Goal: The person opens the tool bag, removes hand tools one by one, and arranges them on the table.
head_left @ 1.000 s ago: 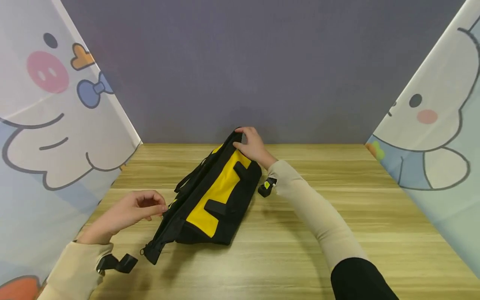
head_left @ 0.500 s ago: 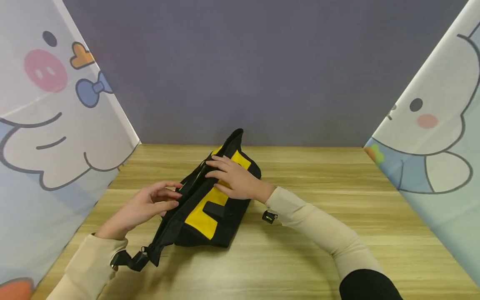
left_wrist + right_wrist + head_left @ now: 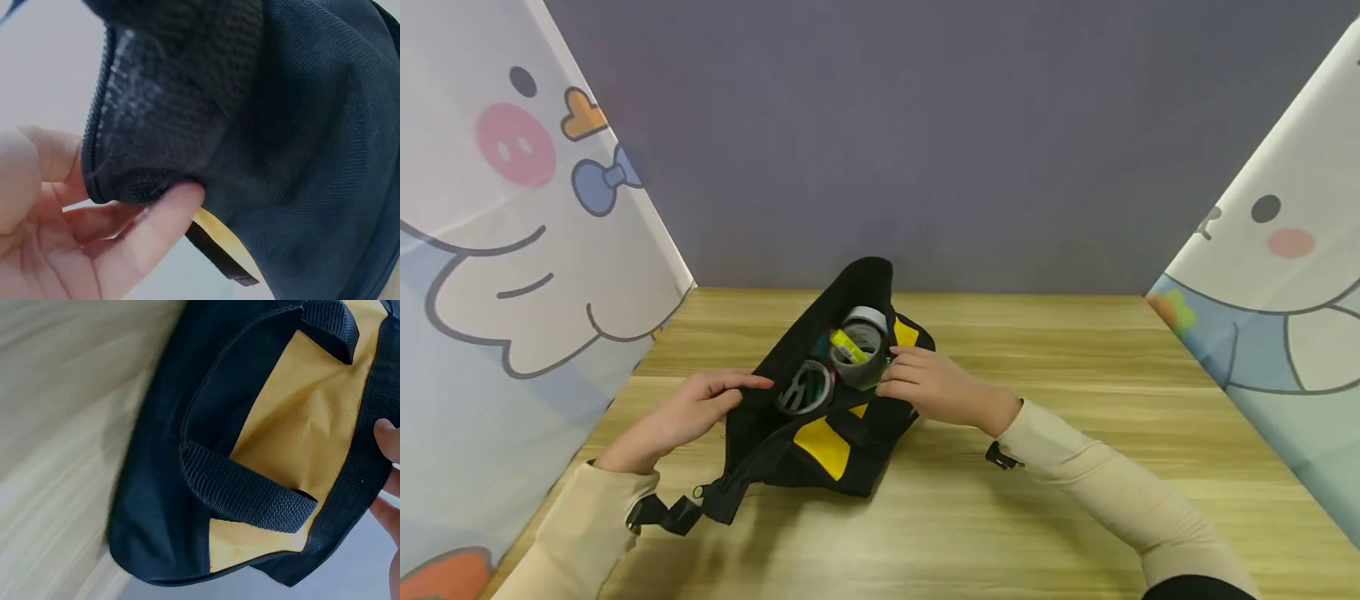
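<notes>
Bag (image 3: 824, 448) slants near-left to far-right, left hand (image 3: 692, 410) and right hand (image 3: 938, 387) pinching opposite sides, big tape (image 3: 853, 373) inside sits closer to the right.

1. Bag (image 3: 823, 450): matt, woven cloth.
2. Handle strap (image 3: 244, 490): coarse, ribbed webbing.
3. Zip (image 3: 95, 128): finely toothed, rough.
4. Worktop (image 3: 1075, 350): smooth wood grain, soft sheen towards its near edge.
5. Backdrop (image 3: 925, 150) along the worktop's far edge: matt.
6. Printed panel (image 3: 482, 208) past its left edge: creased, cloth-like.
7. Sleeve (image 3: 1075, 462): matt, wrinkled cloth.
</notes>
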`<state>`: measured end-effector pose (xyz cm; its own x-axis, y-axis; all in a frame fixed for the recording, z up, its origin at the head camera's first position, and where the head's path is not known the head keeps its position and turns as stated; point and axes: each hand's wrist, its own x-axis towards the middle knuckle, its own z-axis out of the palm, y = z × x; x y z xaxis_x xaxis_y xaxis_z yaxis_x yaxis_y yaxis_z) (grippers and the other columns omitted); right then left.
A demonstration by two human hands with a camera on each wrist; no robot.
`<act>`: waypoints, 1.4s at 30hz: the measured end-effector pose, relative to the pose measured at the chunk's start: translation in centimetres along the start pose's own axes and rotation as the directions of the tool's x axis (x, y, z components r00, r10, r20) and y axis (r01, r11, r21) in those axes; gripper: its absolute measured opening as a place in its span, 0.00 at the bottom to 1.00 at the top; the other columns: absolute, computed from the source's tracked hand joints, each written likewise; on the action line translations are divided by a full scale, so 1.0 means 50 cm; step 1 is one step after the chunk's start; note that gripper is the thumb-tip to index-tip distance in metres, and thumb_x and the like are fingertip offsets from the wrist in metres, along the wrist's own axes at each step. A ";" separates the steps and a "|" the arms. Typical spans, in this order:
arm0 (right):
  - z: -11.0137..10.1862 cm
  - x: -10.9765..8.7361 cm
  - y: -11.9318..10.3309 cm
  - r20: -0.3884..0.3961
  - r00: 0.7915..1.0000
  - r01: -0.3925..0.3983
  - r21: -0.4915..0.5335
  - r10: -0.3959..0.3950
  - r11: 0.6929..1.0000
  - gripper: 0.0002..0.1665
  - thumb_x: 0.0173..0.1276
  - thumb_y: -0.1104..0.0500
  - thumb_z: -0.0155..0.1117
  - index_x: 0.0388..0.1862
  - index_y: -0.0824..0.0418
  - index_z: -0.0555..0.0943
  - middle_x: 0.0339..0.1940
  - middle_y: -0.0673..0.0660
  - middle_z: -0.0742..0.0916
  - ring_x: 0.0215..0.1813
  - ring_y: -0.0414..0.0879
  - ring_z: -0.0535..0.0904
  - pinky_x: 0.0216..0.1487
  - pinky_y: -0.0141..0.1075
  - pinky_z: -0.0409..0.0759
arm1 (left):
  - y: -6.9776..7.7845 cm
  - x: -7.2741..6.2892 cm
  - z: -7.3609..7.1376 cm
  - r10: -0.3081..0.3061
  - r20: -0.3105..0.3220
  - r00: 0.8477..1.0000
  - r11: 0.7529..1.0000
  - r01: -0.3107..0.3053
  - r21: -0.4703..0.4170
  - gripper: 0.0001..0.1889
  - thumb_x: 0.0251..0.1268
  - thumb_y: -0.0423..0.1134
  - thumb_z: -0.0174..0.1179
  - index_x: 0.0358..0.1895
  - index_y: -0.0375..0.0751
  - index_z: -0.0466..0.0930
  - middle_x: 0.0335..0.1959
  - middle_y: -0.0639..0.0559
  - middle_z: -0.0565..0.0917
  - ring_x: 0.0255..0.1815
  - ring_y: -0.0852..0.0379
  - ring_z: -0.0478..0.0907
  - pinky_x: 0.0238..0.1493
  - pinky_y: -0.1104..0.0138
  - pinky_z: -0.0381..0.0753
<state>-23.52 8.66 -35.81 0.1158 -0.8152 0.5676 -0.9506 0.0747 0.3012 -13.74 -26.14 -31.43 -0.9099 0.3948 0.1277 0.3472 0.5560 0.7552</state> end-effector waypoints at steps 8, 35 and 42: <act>-0.020 -0.036 -0.033 0.024 1.000 -0.011 0.011 0.011 1.000 0.19 0.55 0.78 0.67 0.43 0.61 0.83 0.39 0.54 0.86 0.44 0.47 0.83 0.59 0.45 0.78 | 0.000 -0.011 -0.020 -0.182 -0.057 0.982 0.980 0.177 -0.089 0.19 0.73 0.29 0.52 0.64 0.30 0.77 0.38 0.41 0.77 0.20 0.56 0.65 0.24 0.67 0.70; -0.057 -0.072 -0.093 0.253 0.965 -0.058 -0.067 0.073 0.996 0.40 0.53 0.77 0.71 0.65 0.56 0.78 0.34 0.51 0.80 0.39 0.47 0.79 0.57 0.43 0.80 | -0.022 -0.062 0.020 -0.212 -0.144 0.967 0.928 0.152 -0.341 0.39 0.58 0.28 0.70 0.73 0.29 0.64 0.75 0.33 0.58 0.68 0.49 0.69 0.45 0.68 0.82; -0.054 -0.073 -0.090 0.241 0.961 -0.143 0.028 0.132 0.989 0.44 0.46 0.81 0.72 0.64 0.57 0.79 0.37 0.51 0.82 0.44 0.45 0.79 0.63 0.43 0.75 | -0.037 -0.061 0.028 -0.197 -0.151 0.969 0.904 0.120 -0.409 0.37 0.59 0.25 0.68 0.74 0.35 0.65 0.76 0.32 0.54 0.70 0.50 0.66 0.46 0.68 0.82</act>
<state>-18.87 12.84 -37.19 -0.0834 -0.9125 0.4005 -0.9651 0.1741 0.1958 -11.28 -27.35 -34.11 -0.9840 0.1627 0.0723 0.1121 0.2507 0.9616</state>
